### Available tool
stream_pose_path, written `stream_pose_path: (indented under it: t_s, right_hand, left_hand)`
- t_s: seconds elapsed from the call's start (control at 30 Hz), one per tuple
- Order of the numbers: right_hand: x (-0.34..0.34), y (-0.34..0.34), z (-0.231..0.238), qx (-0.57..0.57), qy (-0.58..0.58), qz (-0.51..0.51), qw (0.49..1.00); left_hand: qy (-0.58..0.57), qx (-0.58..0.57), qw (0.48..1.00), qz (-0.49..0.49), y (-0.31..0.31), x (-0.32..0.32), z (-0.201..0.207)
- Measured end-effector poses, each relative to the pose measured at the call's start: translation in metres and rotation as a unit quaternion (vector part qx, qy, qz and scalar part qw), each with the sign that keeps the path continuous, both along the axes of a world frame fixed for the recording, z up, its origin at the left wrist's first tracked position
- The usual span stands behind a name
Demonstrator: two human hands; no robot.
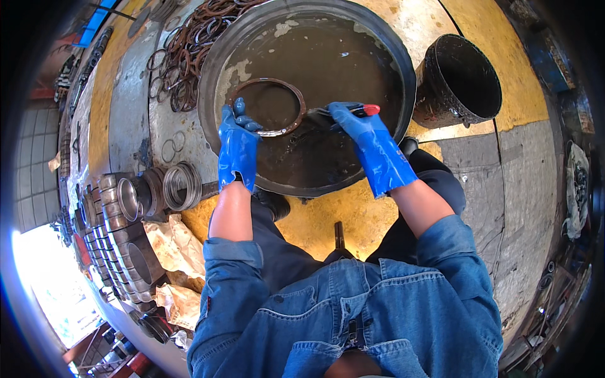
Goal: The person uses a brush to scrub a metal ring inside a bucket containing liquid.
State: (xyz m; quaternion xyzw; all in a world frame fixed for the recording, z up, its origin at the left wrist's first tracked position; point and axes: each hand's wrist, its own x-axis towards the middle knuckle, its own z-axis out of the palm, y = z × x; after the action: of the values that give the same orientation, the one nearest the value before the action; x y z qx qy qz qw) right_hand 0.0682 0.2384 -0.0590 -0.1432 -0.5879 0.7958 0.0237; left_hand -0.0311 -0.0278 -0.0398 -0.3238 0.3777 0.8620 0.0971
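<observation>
My left hand (238, 138), in a blue rubber glove, grips a large, thin metal ring (300, 94) by its near left edge. Most of the ring is rusty brown; its near edge looks shiny and wet. It is held over a wide, round metal basin (408, 75) of murky brown liquid. In my right hand (362, 129), gloved the same way, is a dark tool with a red handle end (372, 109). The tool's head points left and meets or nearly meets the ring's right side; its exact kind is unclear.
A heap of rusty rings (189, 57) lies left of the basin, two thin rings (171, 146) nearer. Stacks of metal rings (113, 217) and crumpled brown paper (179, 242) are at the lower left. A dark, dirty bucket (433, 94) stands to the right.
</observation>
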Motion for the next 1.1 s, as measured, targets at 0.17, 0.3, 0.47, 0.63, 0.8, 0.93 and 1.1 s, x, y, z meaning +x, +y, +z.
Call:
stream_pose_path:
  t_s: [0.17, 0.3, 0.47, 0.63, 0.8, 0.93, 1.1]
  right_hand:
    - [-0.009, 0.009, 0.022, 0.056, -0.177, 0.042, 0.982]
    - [-0.007, -0.018, 0.031, 0.022, -0.032, 0.165, 0.986]
    - [0.0, -0.024, 0.041, 0.299, -0.068, 0.208, 0.929]
    - [-0.015, -0.005, 0.015, 0.578, 0.111, 0.107, 0.802]
    - [-0.015, -0.012, 0.034, 0.651, 0.353, 0.112, 0.663]
    - [-0.019, -0.02, 0.032, 0.756, 0.123, 0.105, 0.634]
    - [-0.025, -0.019, 0.016, 0.522, -0.048, 0.104, 0.845]
  left_hand:
    - [0.061, -0.033, 0.994, -0.084, -0.001, 0.006, 0.0]
    - [0.09, -0.089, 0.979, -0.158, 0.02, 0.016, 0.015]
    - [0.156, -0.208, 0.931, -0.256, 0.036, 0.036, 0.042]
    - [0.15, -0.245, 0.911, -0.297, 0.047, 0.048, 0.055]
    - [0.09, -0.234, 0.922, -0.295, 0.049, 0.051, 0.057]
    - [0.107, -0.244, 0.908, -0.324, 0.046, 0.051, 0.058]
    - [0.144, -0.273, 0.895, -0.323, 0.048, 0.052, 0.059]
